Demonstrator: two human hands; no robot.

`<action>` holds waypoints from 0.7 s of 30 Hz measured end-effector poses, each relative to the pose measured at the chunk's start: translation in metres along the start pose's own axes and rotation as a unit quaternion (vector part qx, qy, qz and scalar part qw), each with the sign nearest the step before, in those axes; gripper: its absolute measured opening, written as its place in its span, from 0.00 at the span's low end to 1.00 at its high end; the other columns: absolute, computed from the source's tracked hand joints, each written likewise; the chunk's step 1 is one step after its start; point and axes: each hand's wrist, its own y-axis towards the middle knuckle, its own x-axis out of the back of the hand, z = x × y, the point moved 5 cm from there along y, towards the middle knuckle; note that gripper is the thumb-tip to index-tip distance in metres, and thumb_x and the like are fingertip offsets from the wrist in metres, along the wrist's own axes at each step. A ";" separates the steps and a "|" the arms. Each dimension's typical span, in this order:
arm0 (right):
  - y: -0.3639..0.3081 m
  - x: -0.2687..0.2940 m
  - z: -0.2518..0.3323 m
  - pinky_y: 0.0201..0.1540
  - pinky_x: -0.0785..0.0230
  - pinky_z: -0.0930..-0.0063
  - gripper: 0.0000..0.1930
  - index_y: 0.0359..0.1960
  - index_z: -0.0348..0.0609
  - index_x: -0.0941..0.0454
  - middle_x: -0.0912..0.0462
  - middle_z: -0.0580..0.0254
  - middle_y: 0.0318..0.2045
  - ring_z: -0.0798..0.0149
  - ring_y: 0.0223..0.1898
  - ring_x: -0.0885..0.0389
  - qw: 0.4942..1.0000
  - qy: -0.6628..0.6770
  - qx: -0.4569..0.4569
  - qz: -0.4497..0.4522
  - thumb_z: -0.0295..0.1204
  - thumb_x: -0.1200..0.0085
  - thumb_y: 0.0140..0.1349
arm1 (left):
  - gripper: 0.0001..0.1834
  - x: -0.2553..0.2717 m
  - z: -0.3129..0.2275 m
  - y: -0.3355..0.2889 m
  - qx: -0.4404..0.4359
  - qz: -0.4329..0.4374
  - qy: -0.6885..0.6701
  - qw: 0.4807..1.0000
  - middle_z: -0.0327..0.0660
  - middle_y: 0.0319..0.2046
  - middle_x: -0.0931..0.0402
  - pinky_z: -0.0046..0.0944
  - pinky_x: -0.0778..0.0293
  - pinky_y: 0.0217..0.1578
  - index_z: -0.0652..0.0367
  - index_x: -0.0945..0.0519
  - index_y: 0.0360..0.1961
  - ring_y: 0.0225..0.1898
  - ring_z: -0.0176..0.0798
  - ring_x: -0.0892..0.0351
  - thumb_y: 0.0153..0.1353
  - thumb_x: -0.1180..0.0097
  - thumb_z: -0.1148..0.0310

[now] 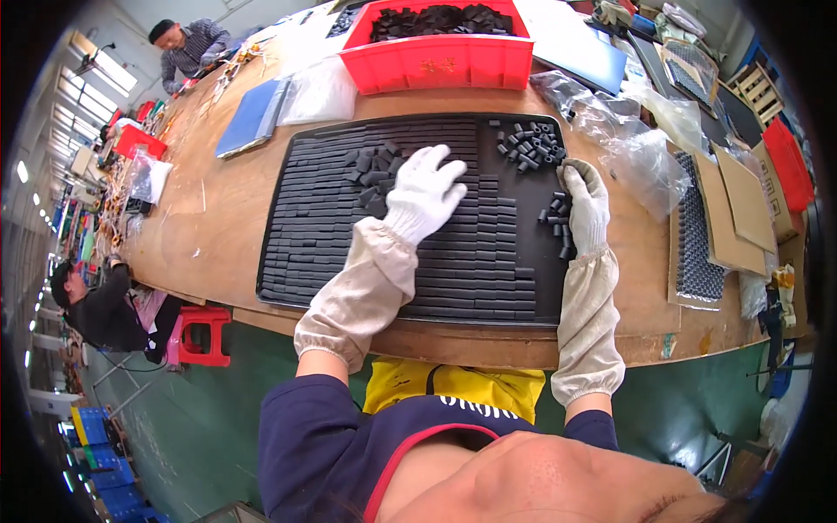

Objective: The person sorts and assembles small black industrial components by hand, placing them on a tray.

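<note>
A black tray (541,261) lies on the table in front of me, filled with many rows of short black tube-like pieces (349,253). My left hand (425,193), in a white glove, is over the rows with its fingers apart, touching or just above the pieces. Beside it is a loose heap of black pieces (375,170). At the tray's right edge my gloved right hand (586,205) has its fingers curled together; what they hold, if anything, is hidden. Loose black tubes (532,146) lie by that hand in the tray's far right corner, with several more (556,218) below.
Behind the tray stands a red bin (436,65) of black pieces. Blue folders (248,118) and a clear plastic bag (321,91) lie to its left. Plastic bags (645,166) and cardboard (728,209) occupy the right side. Two people work at the far left, near a red stool (206,336).
</note>
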 end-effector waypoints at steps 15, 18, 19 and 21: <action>-0.003 -0.003 -0.002 0.44 0.30 0.84 0.10 0.49 0.38 0.19 0.15 0.66 0.41 0.77 0.40 0.21 0.998 -0.059 0.007 0.020 0.28 0.47 0.70 | 0.26 0.029 0.122 -0.002 0.183 0.059 0.085 0.978 0.49 0.49 0.20 0.51 0.30 0.57 0.50 0.23 0.57 0.54 0.55 0.25 0.60 0.39 0.52; -0.006 -0.006 0.003 0.49 0.30 0.80 0.11 0.48 0.38 0.19 0.16 0.65 0.42 0.73 0.43 0.21 0.997 -0.071 0.027 0.028 0.28 0.46 0.69 | 0.25 0.012 0.119 0.007 0.179 0.108 0.124 0.970 0.47 0.45 0.19 0.52 0.28 0.53 0.47 0.23 0.56 0.51 0.54 0.23 0.59 0.38 0.53; -0.009 -0.010 0.010 0.50 0.31 0.78 0.11 0.48 0.37 0.19 0.16 0.65 0.41 0.73 0.43 0.21 0.995 -0.090 0.031 0.031 0.29 0.46 0.68 | 0.24 0.008 0.120 0.006 0.189 0.141 0.135 0.962 0.47 0.43 0.18 0.52 0.27 0.52 0.47 0.22 0.56 0.50 0.53 0.22 0.58 0.38 0.53; -0.004 -0.011 0.011 0.52 0.31 0.78 0.11 0.48 0.38 0.20 0.15 0.62 0.41 0.69 0.45 0.20 0.987 -0.152 0.054 0.015 0.29 0.45 0.68 | 0.20 0.013 0.122 0.009 0.155 0.075 0.130 0.977 0.44 0.37 0.17 0.51 0.25 0.47 0.47 0.19 0.51 0.45 0.51 0.19 0.57 0.36 0.57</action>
